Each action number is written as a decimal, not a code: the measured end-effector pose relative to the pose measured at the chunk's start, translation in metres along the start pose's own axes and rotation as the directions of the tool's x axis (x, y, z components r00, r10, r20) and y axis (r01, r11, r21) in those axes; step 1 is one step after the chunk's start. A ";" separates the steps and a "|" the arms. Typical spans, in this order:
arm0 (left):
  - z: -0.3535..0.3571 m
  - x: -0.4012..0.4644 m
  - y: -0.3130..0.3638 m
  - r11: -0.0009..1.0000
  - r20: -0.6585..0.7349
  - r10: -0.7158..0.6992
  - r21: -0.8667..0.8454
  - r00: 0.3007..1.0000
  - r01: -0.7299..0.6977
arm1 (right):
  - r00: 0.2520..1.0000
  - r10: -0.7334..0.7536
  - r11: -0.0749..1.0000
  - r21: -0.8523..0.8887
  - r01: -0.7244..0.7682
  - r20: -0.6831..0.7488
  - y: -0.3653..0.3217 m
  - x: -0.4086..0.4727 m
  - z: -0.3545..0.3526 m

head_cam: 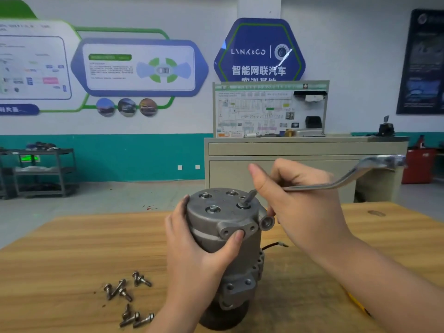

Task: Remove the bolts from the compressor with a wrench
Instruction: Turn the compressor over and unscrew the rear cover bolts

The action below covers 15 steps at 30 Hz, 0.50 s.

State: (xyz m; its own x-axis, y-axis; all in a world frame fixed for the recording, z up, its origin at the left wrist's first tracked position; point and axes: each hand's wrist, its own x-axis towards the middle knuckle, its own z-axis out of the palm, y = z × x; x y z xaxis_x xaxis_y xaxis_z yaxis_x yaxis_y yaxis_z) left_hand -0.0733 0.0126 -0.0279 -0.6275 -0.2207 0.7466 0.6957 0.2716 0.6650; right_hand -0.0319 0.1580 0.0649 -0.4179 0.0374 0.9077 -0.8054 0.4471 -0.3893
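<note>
A grey metal compressor (216, 219) stands upright on the wooden table (72, 248). My left hand (197, 251) grips its body from the left, thumb on a front lug. My right hand (295, 195) grips a bent silver wrench (348, 179); one ring end sits on a bolt (243, 205) at the right of the top cover, the other end sticks up to the right. Three more bolts (213, 209) remain seated in the cover.
Several loose bolts (127, 296) lie on the table left of the compressor. A red-black wire (274, 245) trails from its right side. A yellow object (355, 301) peeks out under my right forearm. A beige cabinet (300, 150) stands behind the table.
</note>
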 end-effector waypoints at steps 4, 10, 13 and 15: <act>-0.001 0.001 -0.001 1.000 0.010 -0.024 -0.011 1.000 0.024 | 0.980 -0.190 0.951 -0.237 0.198 0.054 -0.007 -0.010 0.008; -0.001 0.002 -0.004 0.999 0.024 -0.036 -0.035 0.999 0.037 | 0.985 -0.146 0.937 -0.332 0.106 -0.097 -0.003 -0.017 0.008; -0.001 0.002 -0.008 0.998 0.015 -0.040 -0.038 0.999 0.040 | 0.961 -0.264 0.869 -0.454 0.199 -0.083 -0.007 -0.012 0.017; -0.002 0.002 -0.009 0.997 0.025 -0.062 -0.042 0.998 0.063 | 0.942 -0.323 0.849 -0.466 0.249 -0.086 -0.007 -0.014 0.022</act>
State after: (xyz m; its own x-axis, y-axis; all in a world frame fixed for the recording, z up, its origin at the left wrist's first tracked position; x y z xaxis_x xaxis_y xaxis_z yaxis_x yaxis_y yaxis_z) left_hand -0.0806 0.0074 -0.0325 -0.6782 -0.2134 0.7032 0.6688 0.2175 0.7109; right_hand -0.0293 0.1345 0.0513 -0.0976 -0.0328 0.9947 -0.5920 0.8053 -0.0316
